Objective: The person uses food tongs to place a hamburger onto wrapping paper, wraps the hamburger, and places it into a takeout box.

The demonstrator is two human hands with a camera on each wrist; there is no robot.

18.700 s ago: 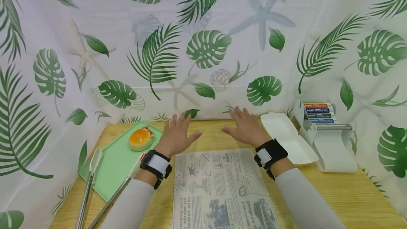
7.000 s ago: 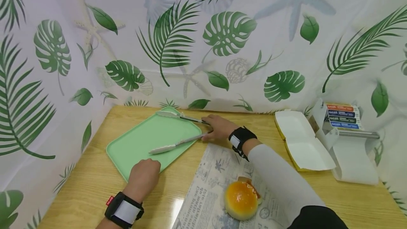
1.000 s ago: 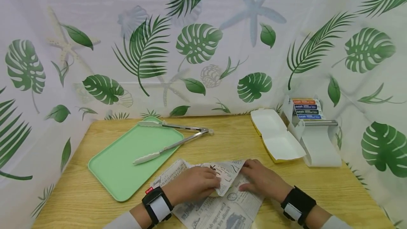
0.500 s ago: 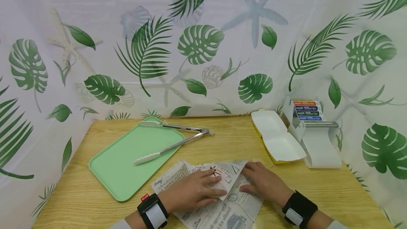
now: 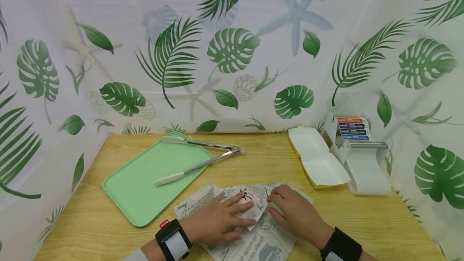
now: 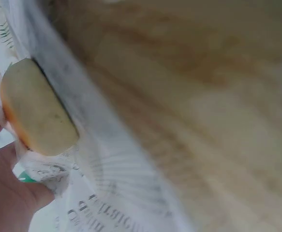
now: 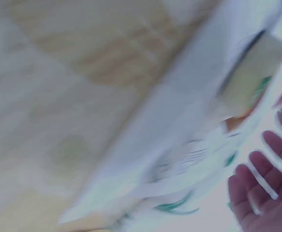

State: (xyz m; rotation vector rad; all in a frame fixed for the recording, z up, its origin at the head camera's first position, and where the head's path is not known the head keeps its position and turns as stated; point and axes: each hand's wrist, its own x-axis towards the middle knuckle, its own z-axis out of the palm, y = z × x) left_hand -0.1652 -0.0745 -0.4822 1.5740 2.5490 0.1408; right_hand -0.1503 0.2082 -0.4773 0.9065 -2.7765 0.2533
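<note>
A sheet of newsprint-patterned wrapping paper (image 5: 253, 245) lies at the front of the table, with a flap folded over a bun. The bun (image 6: 39, 108) has a pale side and a glossy orange crust; the paper hides it in the head view, but both wrist views show it. My left hand (image 5: 217, 220) lies spread over the folded flap, pressing it down above the bun. My right hand (image 5: 297, 214) is over the paper's right part, fingertips by the flap's edge. In the right wrist view its fingers (image 7: 261, 166) are extended and hold nothing.
Metal tongs (image 5: 217, 158) lie spread across a green tray (image 5: 145, 188) at the back left. At the right stand an opened takeaway box (image 5: 319, 160) with a white inside and a label roll dispenser (image 5: 362, 148). A leaf-patterned curtain (image 5: 232, 112) borders the table.
Earlier the bun lay on the tray, then uncovered on the paper; now paper covers it. The left hand has spread flatter over the flap. The right hand has moved left, off the paper's corner.
</note>
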